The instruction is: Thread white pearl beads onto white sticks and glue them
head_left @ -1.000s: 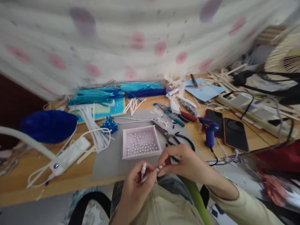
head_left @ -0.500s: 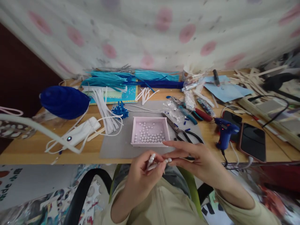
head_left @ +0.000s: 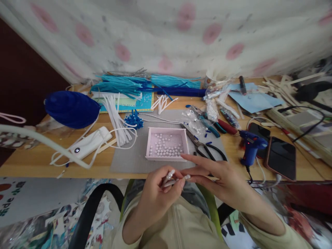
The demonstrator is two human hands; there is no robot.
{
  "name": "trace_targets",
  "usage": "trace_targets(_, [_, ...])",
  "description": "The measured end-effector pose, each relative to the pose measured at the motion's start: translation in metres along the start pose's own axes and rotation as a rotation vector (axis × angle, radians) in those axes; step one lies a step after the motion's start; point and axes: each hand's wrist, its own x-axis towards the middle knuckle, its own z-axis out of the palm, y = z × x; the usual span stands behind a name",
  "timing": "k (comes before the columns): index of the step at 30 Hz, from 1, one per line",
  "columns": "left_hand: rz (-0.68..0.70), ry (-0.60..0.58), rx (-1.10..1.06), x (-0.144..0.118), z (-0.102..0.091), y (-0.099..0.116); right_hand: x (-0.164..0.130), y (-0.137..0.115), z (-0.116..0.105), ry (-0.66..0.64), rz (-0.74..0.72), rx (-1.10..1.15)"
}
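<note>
Since half a second ago, almost nothing different: both hands in the same spot low in the middle of the frame, desk things slid a tiny bit up and left in the picture. Since a full second ago, right hand (head_left: 220,180) no longer pinched shut, fingers now stretched out long and flat.

Pink tray (head_left: 167,157) of little pearls just above the hands, in the middle of the frame, on a grey mat (head_left: 129,159). Black scissors (head_left: 204,148) right beside the tray, partly hidden behind the right pointer finger. Blue glue gun (head_left: 250,147) farther right, next to a dark phone (head_left: 281,157). White bendy sticks (head_left: 116,121) and a white power bank (head_left: 88,145) to the left. Big dark blue fuzzy lump (head_left: 71,109) at upper left. Blue and teal fuzzy sticks (head_left: 145,84) along the back edge, under a spotted cloth (head_left: 166,31).

Left hand (head_left: 155,197) curled in a loose fist, thumb and fingers pinching a short white stick with pearls (head_left: 171,178), held low in the middle, over the lap, just below the desk edge. Right hand spread narrow and flat, fingers pointing left, fingertips touching the stick's end. Holding a pearl there or not: cannot tell.
</note>
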Motion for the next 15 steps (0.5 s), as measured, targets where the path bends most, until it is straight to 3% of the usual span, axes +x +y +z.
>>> trace_targets(9, [0.07,-0.009,0.205,0.001,-0.003,0.004,-0.013,-0.005,0.005,0.032,-0.177,-0.479])
trace_targets(15, [0.038,-0.005,0.157,0.002,-0.002,0.0,-0.015,-0.008,0.004,-0.007,-0.163,-0.524])
